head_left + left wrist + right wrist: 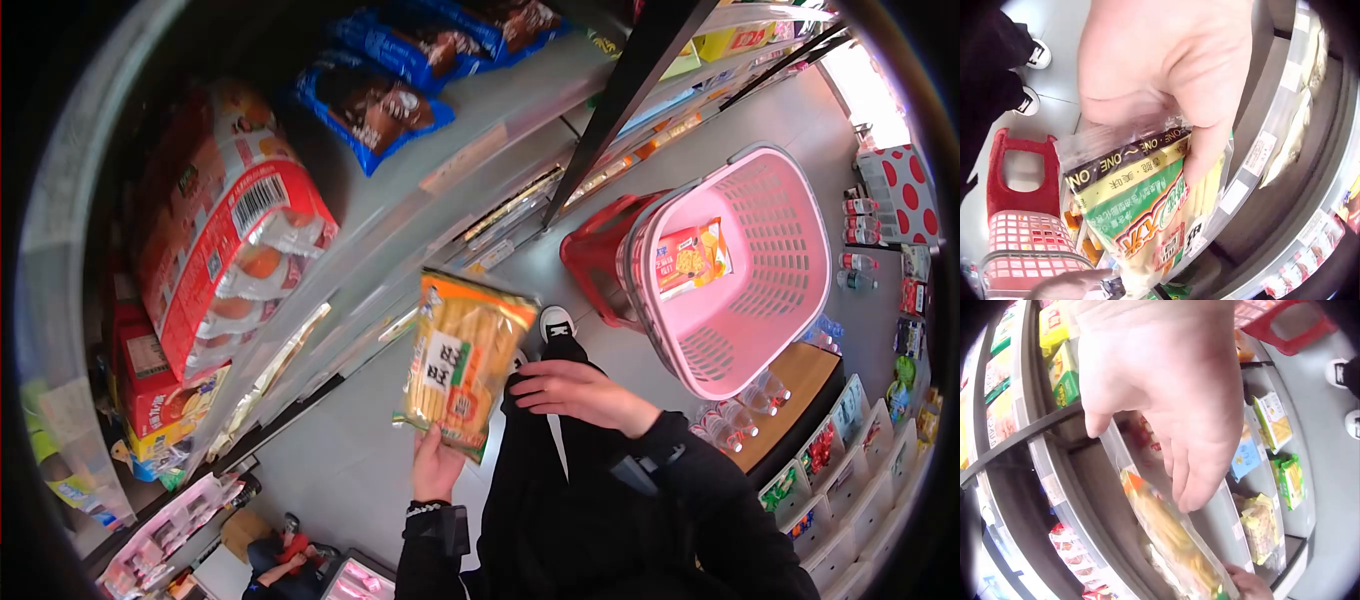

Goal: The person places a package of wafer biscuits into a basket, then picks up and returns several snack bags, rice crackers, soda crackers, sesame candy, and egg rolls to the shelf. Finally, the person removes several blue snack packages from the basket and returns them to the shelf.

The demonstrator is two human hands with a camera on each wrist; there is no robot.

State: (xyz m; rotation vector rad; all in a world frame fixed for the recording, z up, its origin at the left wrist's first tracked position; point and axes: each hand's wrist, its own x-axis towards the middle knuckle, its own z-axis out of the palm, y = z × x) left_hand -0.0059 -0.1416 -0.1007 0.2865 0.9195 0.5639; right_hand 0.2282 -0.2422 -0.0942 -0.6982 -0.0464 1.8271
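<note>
My left hand (437, 465) pinches one end of a clear plastic pack of stick-shaped snacks (455, 365) between thumb and fingers. In the left wrist view, the thumb lies across the front of the pack (1147, 200), over its green and yellow print. My right hand (580, 395) hovers just beside the pack in the head view, fingers extended and holding nothing. From the right wrist, that hand (1166, 387) shows a bare palm, with the pack (1175, 540) seen edge-on below the fingertips.
At the right, a pink shopping basket (725, 365) with an orange-red snack pack (690, 258) inside stands against a red plastic part (595, 255). Shelves on the left hold blue snack bags (375, 110) and a red multipack (235, 230). Water bottles (735, 415) stand beyond the basket.
</note>
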